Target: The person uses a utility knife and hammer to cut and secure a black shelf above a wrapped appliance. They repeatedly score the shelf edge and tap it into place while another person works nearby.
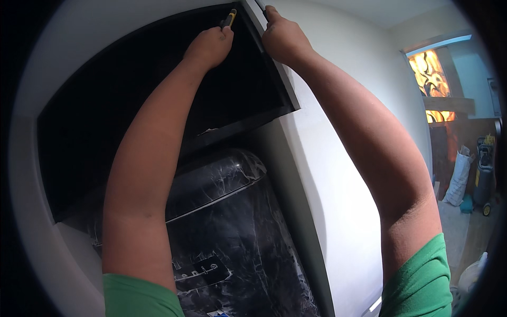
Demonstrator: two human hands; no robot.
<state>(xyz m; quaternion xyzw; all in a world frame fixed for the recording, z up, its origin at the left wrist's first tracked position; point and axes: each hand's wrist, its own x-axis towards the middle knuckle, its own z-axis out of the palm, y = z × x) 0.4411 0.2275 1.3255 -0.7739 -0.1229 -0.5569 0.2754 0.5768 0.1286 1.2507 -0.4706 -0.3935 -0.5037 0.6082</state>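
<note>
Both my arms reach up to the top right corner of a black-lined cabinet recess (132,95). In my left hand (210,46), closed, is a slim yellow-and-black tool (229,19) that looks like a utility knife. It points up toward the corner, in front of the dark interior. My right hand (285,39) is closed around a dark-handled tool (265,14) at the outer side of the recess's pale edge (282,79). That tool's far end is cut off by the picture's upper rim, so its kind is unclear.
Below the recess stands a black refrigerator-like appliance (227,227) wrapped in clear plastic film. A white wall (338,174) runs along the right. Beyond a doorway are a lit orange-patterned panel (429,71), a white sack (458,177) and a dark wheeled machine (483,174).
</note>
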